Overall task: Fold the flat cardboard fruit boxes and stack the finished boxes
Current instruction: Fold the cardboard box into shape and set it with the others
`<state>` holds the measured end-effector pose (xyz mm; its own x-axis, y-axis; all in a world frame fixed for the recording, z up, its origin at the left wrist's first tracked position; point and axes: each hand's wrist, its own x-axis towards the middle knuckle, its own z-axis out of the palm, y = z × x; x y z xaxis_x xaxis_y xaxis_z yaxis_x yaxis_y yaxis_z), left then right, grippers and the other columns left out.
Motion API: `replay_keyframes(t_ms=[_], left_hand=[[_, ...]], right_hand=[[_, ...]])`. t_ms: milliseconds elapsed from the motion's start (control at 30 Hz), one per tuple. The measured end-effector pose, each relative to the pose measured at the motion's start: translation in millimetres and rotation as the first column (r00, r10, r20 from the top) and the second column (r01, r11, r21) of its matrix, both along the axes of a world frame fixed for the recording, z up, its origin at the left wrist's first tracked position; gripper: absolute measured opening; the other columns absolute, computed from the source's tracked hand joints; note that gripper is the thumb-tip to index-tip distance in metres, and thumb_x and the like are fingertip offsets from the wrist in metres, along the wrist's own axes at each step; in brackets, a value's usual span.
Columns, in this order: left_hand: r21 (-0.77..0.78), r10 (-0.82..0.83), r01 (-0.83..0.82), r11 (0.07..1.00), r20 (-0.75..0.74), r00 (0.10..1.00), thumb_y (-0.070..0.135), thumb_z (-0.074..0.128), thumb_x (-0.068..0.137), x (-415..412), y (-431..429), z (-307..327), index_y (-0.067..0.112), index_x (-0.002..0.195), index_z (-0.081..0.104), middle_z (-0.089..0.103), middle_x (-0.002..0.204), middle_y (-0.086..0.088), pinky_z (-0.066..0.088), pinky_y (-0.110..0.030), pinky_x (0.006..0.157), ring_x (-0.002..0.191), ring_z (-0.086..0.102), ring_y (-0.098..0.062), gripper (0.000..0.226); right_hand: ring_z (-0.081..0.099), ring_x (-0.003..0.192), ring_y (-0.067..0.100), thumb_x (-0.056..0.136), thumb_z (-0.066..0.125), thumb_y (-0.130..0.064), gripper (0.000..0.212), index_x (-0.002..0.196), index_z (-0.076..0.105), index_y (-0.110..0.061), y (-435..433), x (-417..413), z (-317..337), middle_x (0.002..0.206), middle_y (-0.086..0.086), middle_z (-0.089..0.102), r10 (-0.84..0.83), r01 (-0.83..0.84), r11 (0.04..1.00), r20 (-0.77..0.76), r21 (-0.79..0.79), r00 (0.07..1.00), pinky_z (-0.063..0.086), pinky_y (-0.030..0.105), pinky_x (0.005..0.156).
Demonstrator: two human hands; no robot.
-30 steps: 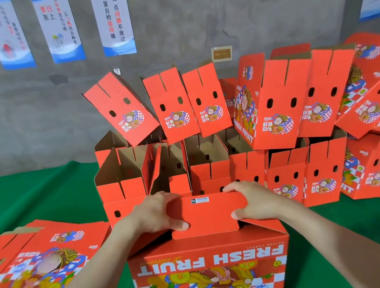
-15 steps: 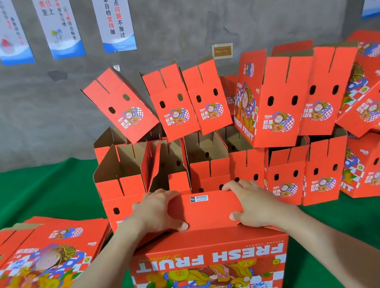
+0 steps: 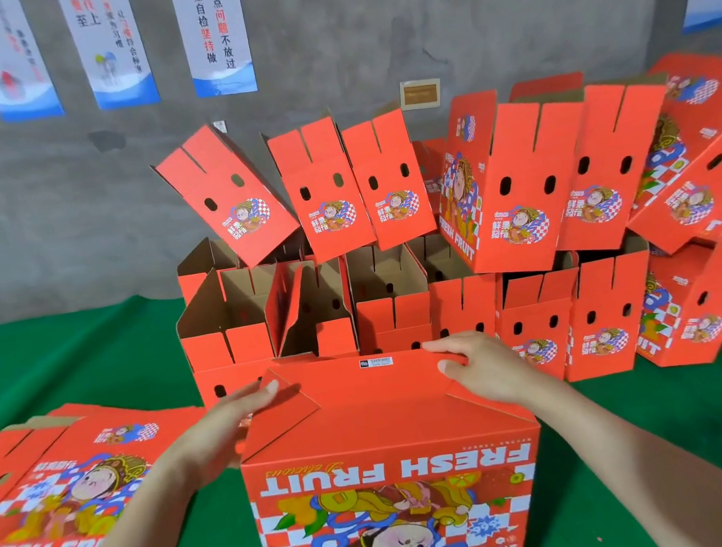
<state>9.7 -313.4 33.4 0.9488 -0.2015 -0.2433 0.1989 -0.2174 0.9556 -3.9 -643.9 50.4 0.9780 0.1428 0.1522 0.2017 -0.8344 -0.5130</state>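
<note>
Centrally, at the near edge of the green table cover (image 3: pixel 50 357), a red box (image 3: pixel 396 484) is stood upright, its "FRESH FRUIT" print seen upside down. Its top flap (image 3: pixel 371 397), marked by a small barcode label (image 3: pixel 375 362) at the far edge, is folded down across the opening. The left hand (image 3: pixel 238 410) is laid against the slanted side flap (image 3: pixel 279 420) at the box's left corner; its fingers are held straight and pressed together, with the thumb resting on the flap's upper edge, though the fingertips are partly hidden behind the cardboard. The right hand (image 3: pixel 477 368) is placed on the opposite corner, where the fingers are curled over the far edge of the top flap and the thumb is pressed on its near face, so that the flap is pinched. Just to the left, a pile of flat boxes (image 3: pixel 51 496) is laid printed side up on the cover. Directly behind the held box, the finished boxes (image 3: pixel 398 276) are stacked: a lower row is stood open, showing brown insides, while upper boxes are tilted on top, and further ones are leaned over at the right. Behind the stack, posters (image 3: pixel 214 29) are hung on a grey concrete wall (image 3: pixel 400 15).
</note>
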Motion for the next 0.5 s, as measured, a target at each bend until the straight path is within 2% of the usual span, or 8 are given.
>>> replay_keyframes(t_ms=[33,100,167,233,300,367,433,500], left_hand=[[-0.068,-0.04,0.035,0.997,-0.075,0.996,0.062,0.082,0.052,-3,3,-6,0.02,0.125,0.059,0.066,0.12,-0.003,0.046,-0.033,0.088,0.106,0.064,-0.022,0.087],[-0.119,-0.022,0.005,0.993,-0.14,0.99,0.053,0.081,0.059,-6,4,-10,0.015,0.114,0.065,0.072,0.105,-0.013,0.051,-0.04,0.088,0.088,0.071,-0.027,0.069],[-0.082,0.05,-0.061,0.995,-0.135,0.99,0.056,0.08,0.055,-8,1,-7,0.016,0.107,0.067,0.073,0.099,-0.013,0.052,-0.041,0.087,0.082,0.071,-0.027,0.067],[0.007,0.114,-0.114,0.994,-0.095,0.989,0.067,0.079,0.05,-12,-1,-3,0.018,0.101,0.068,0.074,0.093,-0.01,0.054,-0.04,0.082,0.08,0.072,-0.025,0.072],[0.109,0.179,-0.169,0.98,-0.09,0.98,0.08,0.062,0.054,-18,1,-5,0.023,0.098,0.068,0.075,0.088,-0.006,0.055,-0.041,0.079,0.083,0.072,-0.025,0.073],[0.163,0.21,-0.191,0.968,-0.109,0.972,0.089,0.044,0.056,-25,5,-8,0.029,0.099,0.066,0.075,0.088,-0.005,0.057,-0.044,0.075,0.089,0.07,-0.028,0.077],[0.16,0.173,-0.15,0.976,-0.14,0.975,0.092,0.035,0.054,-35,4,-8,0.034,0.101,0.063,0.075,0.091,-0.007,0.057,-0.045,0.071,0.092,0.069,-0.03,0.079],[0.113,0.131,-0.118,0.987,-0.111,0.985,0.088,0.034,0.059,-46,3,-4,0.04,0.103,0.06,0.075,0.094,-0.006,0.057,-0.05,0.073,0.092,0.07,-0.03,0.07]], right_hand=[[0.035,0.137,0.016,0.099,0.049,-0.023,0.036,0.134,0.055,-0.027,1,1,-1,0.143,-0.003,0.047,-0.002,0.001,0.999,0.011,0.036,1.0,0.025,0.027,0.108],[0.042,0.132,0.016,0.098,0.051,-0.021,0.029,0.126,0.062,-0.019,1,3,0,0.137,-0.001,0.054,-0.062,0.049,0.955,0.038,0.291,0.997,0.029,0.023,0.101],[0.047,0.127,0.016,0.1,0.048,-0.029,0.03,0.124,0.06,-0.018,-4,0,-3,0.135,0.001,0.054,-0.198,0.17,0.814,-0.009,0.556,0.98,0.033,0.026,0.097],[0.05,0.123,0.023,0.1,0.039,-0.044,0.044,0.131,0.052,-0.015,-14,-9,-16,0.133,0.005,0.054,-0.281,0.358,0.641,-0.226,0.68,0.933,0.036,0.033,0.098],[0.061,0.104,0.031,0.099,0.036,-0.051,0.05,0.113,0.059,-0.009,-25,-24,-42,0.105,0.01,0.069,-0.24,0.521,0.541,-0.472,0.66,0.848,0.045,0.043,0.093],[0.065,0.091,0.035,0.1,0.037,-0.048,0.047,0.096,0.06,-0.006,-31,-40,-69,0.091,0.014,0.071,-0.183,0.568,0.649,-0.621,0.506,0.762,0.053,0.05,0.086],[0.065,0.097,0.039,0.099,0.04,-0.051,0.047,0.111,0.058,-0.009,-31,-56,-86,0.113,0.016,0.065,-0.052,0.495,0.757,-0.715,0.427,0.697,0.057,0.052,0.078],[0.068,0.093,0.035,0.097,0.042,-0.052,0.046,0.114,0.059,-0.013,-34,-62,-88,0.115,0.014,0.065,0.059,0.428,0.776,-0.729,0.464,0.682,0.059,0.048,0.069]])
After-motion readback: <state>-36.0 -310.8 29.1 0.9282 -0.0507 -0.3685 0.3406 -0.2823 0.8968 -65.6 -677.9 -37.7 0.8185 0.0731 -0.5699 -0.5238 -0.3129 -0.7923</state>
